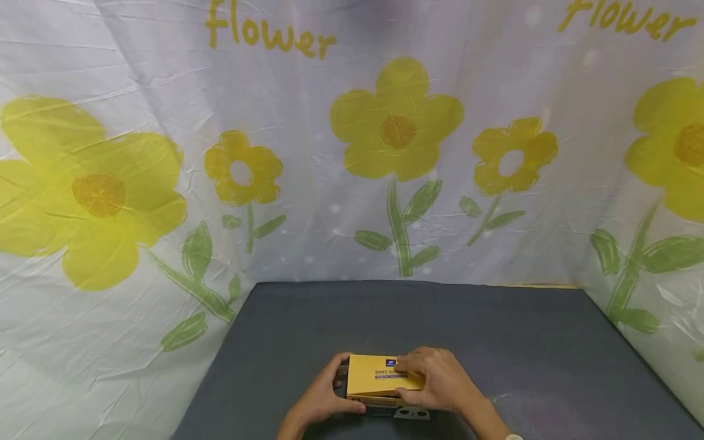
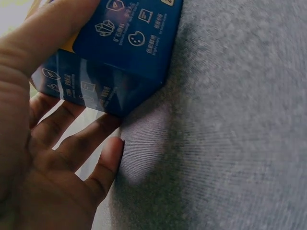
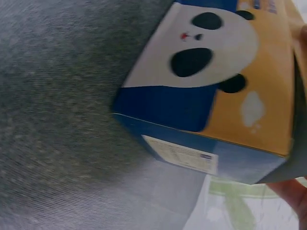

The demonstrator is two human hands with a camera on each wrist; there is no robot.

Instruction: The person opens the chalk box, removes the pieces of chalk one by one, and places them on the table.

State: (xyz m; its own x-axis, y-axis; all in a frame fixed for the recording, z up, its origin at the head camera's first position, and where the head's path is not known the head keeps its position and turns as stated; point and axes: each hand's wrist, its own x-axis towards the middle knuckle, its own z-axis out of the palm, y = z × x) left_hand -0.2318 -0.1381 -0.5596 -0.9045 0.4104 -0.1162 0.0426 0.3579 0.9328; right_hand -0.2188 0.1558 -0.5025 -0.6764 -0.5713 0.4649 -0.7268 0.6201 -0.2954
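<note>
A yellow and dark-blue cardboard box [image 1: 379,411] with a panda face on its front sits on the grey table near the person. My left hand [image 1: 323,394] grips its left end, thumb at the front and fingers round the back. The right hand [image 1: 440,380] pinches the yellow lid [image 1: 365,371] at its right end, fingers on top and thumb at the front edge. A thin gap shows under the lid's front edge. In the right wrist view, the panda print [image 3: 216,48] and a white label [image 3: 182,154] show. The box's contents are hidden.
The dark grey tabletop [image 1: 440,318] stretches behind and to both sides of the box. White cloth [image 1: 308,226] with yellow flowers hangs along the back and both sides. A pale band [image 1: 514,437] circles the right wrist.
</note>
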